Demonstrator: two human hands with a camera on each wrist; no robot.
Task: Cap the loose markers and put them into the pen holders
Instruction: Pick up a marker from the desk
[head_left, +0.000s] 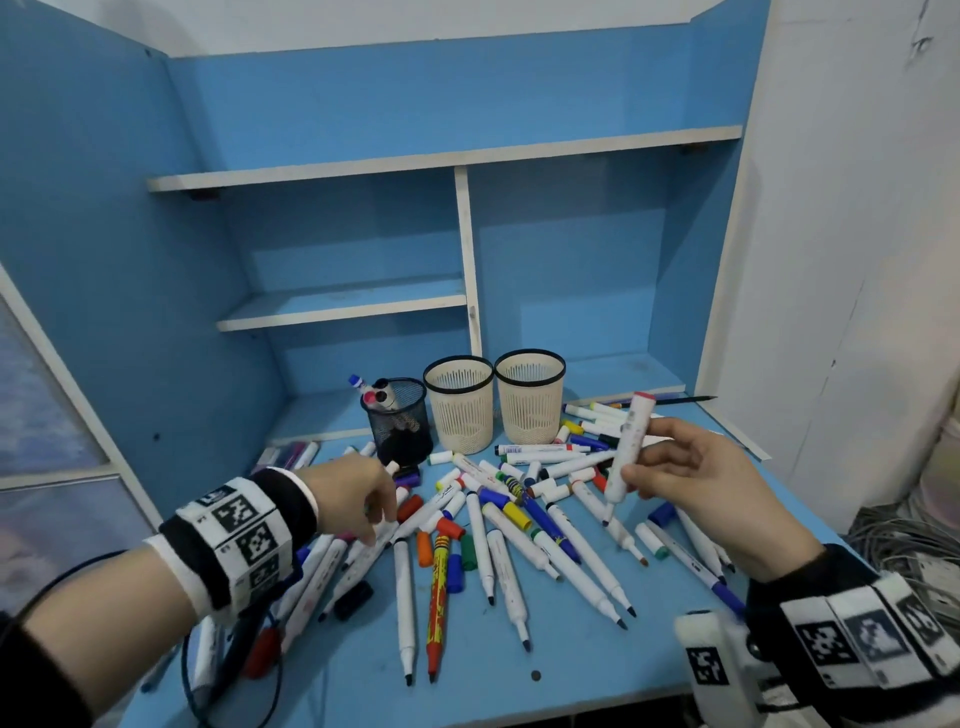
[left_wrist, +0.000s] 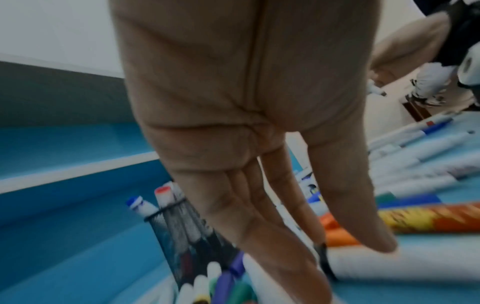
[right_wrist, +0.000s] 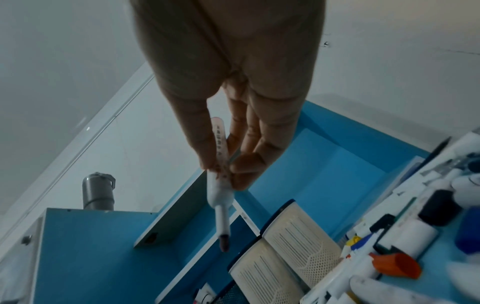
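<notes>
My right hand pinches an uncapped white marker with a pink end above the desk's right side. Its dark tip points down in the right wrist view. My left hand reaches down into the pile of loose markers and caps with its fingers straight, holding nothing. They hover just over a white marker. A black mesh holder with a few markers in it stands behind the pile. Two beige holders stand beside it with nothing showing above their rims.
The blue desk backs onto blue shelves with a white divider. A dark cable loops at the front left edge. More markers and a pencil lie at the back right. A white wall closes the right side.
</notes>
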